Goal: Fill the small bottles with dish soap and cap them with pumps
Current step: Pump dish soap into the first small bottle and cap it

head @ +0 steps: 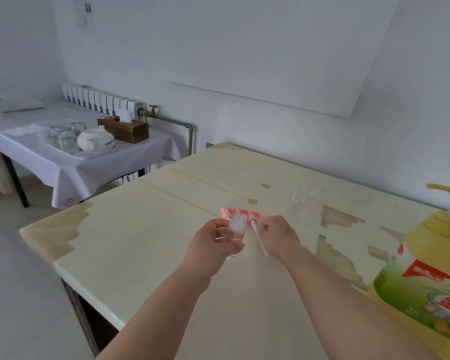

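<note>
My left hand (213, 242) grips a small clear bottle (236, 227) upright above the cream table (146, 235); its mouth has no cap. A row of pink pumps (240, 213) lies on the table just behind the bottle. My right hand (279, 233) reaches down onto the right end of that row, its fingers on a pink pump whose white tube (259, 240) lies on the table pointing toward me. Several empty clear bottles (307, 201) stand further back to the right. The big yellow dish soap jug (426, 279) with its pump head stands at the right edge.
The table top has peeled brown patches on its right side (338, 218) and at its left corner (65, 229). A second table with a white cloth (70, 172) stands at the left, carrying a tray with glasses, a teapot and a wooden tissue box. A wall runs behind.
</note>
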Demonstrator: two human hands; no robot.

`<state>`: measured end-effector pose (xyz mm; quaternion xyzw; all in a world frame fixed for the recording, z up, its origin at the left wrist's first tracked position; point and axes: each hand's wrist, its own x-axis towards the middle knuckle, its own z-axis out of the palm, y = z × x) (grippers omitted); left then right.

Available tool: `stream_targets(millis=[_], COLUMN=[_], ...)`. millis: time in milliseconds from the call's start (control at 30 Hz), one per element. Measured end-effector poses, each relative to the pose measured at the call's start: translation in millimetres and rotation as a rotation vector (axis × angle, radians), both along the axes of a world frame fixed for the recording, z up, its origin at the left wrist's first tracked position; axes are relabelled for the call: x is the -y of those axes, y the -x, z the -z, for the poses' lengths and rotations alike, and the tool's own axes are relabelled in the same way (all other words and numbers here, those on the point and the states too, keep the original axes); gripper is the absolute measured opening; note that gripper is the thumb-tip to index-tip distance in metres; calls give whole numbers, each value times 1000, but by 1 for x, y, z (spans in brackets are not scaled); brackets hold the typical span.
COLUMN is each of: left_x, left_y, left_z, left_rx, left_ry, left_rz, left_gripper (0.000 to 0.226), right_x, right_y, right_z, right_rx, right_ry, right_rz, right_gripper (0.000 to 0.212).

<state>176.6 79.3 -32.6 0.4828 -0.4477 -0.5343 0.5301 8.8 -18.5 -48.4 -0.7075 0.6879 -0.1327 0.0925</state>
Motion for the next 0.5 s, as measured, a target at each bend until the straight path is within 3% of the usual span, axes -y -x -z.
stream_targets(millis=[200,267,367,500], left_x=[4,3,2,1], left_y=[1,6,15,25], left_z=[6,6,7,5], left_rx=[47,66,87,107], left_ry=[-16,-17,-22,-25], left_rz=[-17,-14,0,-1], left_gripper=[36,36,37,40], right_x=[-11,-14,-23,-38], right_y=[13,16,17,20], right_z=[-10,-22,-47,-73], right_rx=[77,308,844,1129], right_ry=[88,151,229,254], right_rz=[117,135,121,7], right_gripper=[20,19,23,15])
